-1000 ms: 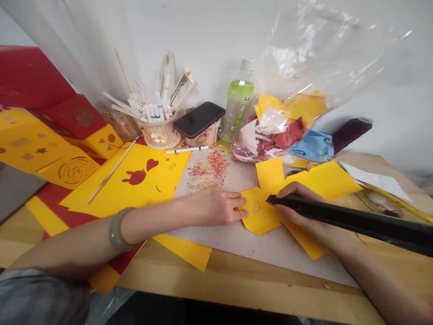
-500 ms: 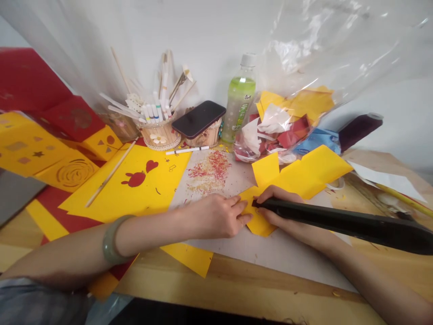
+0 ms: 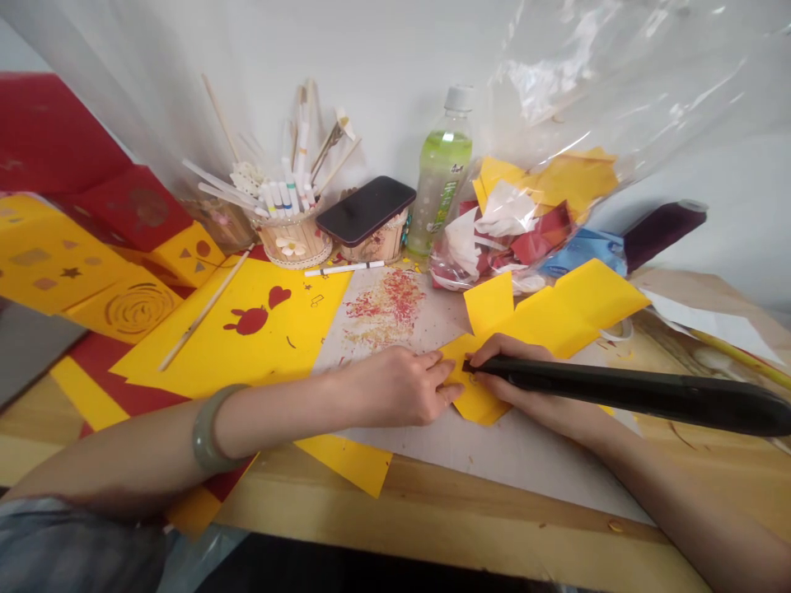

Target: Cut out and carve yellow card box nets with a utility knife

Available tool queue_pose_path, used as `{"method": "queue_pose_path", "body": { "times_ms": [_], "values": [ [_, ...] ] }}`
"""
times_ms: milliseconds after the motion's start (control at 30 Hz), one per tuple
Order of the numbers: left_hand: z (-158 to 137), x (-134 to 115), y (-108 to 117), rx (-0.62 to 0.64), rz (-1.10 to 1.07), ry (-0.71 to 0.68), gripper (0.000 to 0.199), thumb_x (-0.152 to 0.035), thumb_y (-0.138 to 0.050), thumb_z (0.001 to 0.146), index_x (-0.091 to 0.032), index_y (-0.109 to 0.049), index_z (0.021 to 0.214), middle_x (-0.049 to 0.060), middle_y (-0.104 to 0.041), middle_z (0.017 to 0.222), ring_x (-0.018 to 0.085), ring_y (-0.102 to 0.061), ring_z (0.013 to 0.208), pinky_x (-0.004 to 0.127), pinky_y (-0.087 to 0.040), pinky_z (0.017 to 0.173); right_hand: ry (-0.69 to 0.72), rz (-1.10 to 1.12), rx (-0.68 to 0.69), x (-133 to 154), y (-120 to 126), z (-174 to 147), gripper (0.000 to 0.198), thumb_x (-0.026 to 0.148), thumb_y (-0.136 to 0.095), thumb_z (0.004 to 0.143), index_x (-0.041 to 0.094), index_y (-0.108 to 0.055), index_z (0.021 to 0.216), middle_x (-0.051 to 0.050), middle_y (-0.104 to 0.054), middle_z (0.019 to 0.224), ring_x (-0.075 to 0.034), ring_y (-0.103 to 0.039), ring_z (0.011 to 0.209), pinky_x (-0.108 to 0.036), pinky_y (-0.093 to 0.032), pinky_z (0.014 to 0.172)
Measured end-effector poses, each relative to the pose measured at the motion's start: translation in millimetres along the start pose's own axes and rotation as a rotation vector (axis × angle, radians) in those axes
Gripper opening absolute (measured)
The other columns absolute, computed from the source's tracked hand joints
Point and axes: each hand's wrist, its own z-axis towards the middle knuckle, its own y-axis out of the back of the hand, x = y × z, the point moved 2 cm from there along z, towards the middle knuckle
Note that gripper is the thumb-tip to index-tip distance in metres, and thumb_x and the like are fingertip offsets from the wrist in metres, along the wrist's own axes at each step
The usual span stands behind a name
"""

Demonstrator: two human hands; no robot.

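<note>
My right hand (image 3: 503, 371) grips a long black pen-shaped tool (image 3: 618, 391), its narrow tip touching the yellow folded card (image 3: 479, 401). The tool's exact kind does not show. A small mark shows on the card beside the tip. My left hand (image 3: 404, 387) lies at the card's left edge, fingers slightly apart and resting on it, with nothing held. Under the card is a pale board (image 3: 426, 449) with red and yellow scratches. More folded panels of the same card stretch up and right beyond my right hand.
At left stand red and yellow cut-out boxes (image 3: 142, 206) and a yellow sheet (image 3: 297, 313) with a red rabbit shape. Behind are a marker pot (image 3: 290, 243), a phone (image 3: 367, 210), a green drink bottle (image 3: 445, 173) and a clear bag of paper scraps (image 3: 525, 231).
The whole view has shifted slightly. The rear end of the black tool has tilted up a little, and its tip remains on the yellow card. My left hand stays at the card's edge.
</note>
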Motion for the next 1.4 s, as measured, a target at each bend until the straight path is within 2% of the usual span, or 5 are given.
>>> {"method": "queue_pose_path", "body": {
  "times_ms": [300, 567, 1000, 1200, 1400],
  "values": [
    [-0.3, 0.5, -0.3, 0.002, 0.006, -0.008, 0.018, -0.013, -0.052, 0.087, -0.016, -0.068, 0.094, 0.009, -0.072, 0.095, 0.02, -0.07, 0.081, 0.025, -0.055, 0.053, 0.051, 0.034, 0.109, -5.3, 4.7, 7.2, 0.012, 0.034, -0.06, 0.086, 0.023, -0.059, 0.088, -0.001, -0.065, 0.087, -0.016, -0.06, 0.079, -0.027, -0.048, 0.069],
    [-1.3, 0.4, -1.6, -0.024, 0.016, -0.018, 0.016, -0.014, -0.058, 0.083, -0.017, -0.068, 0.094, 0.01, -0.072, 0.097, 0.021, -0.07, 0.081, 0.026, -0.056, 0.054, 0.1, -0.085, 0.036, -2.6, -0.7, -0.4, 0.006, 0.026, -0.058, 0.084, 0.023, -0.057, 0.089, -0.001, -0.066, 0.084, -0.015, -0.061, 0.071, -0.025, -0.049, 0.064],
    [-2.6, 1.4, -1.9, 0.06, 0.026, -0.043, 0.018, -0.01, -0.054, 0.085, -0.016, -0.066, 0.098, 0.009, -0.071, 0.094, 0.019, -0.069, 0.079, 0.022, -0.051, 0.049, 0.131, -0.218, -0.045, 4.8, -8.5, -0.6, 0.008, 0.015, -0.057, 0.076, 0.022, -0.054, 0.078, 0.002, -0.067, 0.071, -0.012, -0.059, 0.056, -0.022, -0.047, 0.054],
    [-0.8, 1.9, 1.3, 0.075, 0.018, -0.045, 0.019, -0.01, -0.052, 0.086, -0.016, -0.066, 0.098, 0.008, -0.071, 0.097, 0.018, -0.069, 0.08, 0.023, -0.052, 0.05, 0.132, -0.264, -0.087, -4.9, -15.4, -7.8, 0.012, 0.014, -0.06, 0.075, 0.023, -0.054, 0.081, 0.0, -0.07, 0.078, -0.017, -0.067, 0.07, -0.026, -0.051, 0.06],
    [-0.8, 1.7, 0.7, 0.088, 0.022, -0.049, 0.021, -0.008, -0.05, 0.086, -0.015, -0.065, 0.098, 0.007, -0.071, 0.092, 0.018, -0.069, 0.077, 0.023, -0.05, 0.048, 0.149, -0.257, -0.055, -0.8, -15.3, -7.2, 0.01, 0.017, -0.06, 0.076, 0.024, -0.053, 0.079, 0.0, -0.069, 0.075, -0.018, -0.068, 0.071, -0.026, -0.051, 0.057]
  ]
}}
